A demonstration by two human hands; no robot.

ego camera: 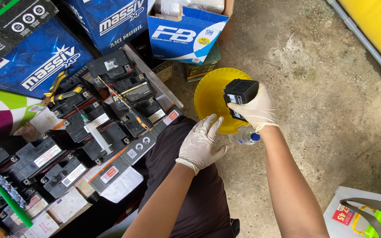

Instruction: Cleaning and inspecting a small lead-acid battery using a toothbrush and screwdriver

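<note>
My right hand (259, 110), in a white glove, grips a small black battery (240, 94) and holds it tilted over a yellow plastic funnel (209, 97). The funnel sits in the mouth of a clear plastic bottle (242, 135) with a blue cap ring, lying on the concrete floor. My left hand (199, 143), also gloved, rests with spread fingers at the funnel's near rim, holding nothing.
A low shelf at the left carries several black batteries (89, 132), a plastic syringe (97, 134) and yellow-handled pliers (58, 86). Blue and white cardboard boxes (186, 31) stand behind the funnel. A white container with a green bag (371, 216) is at the bottom right.
</note>
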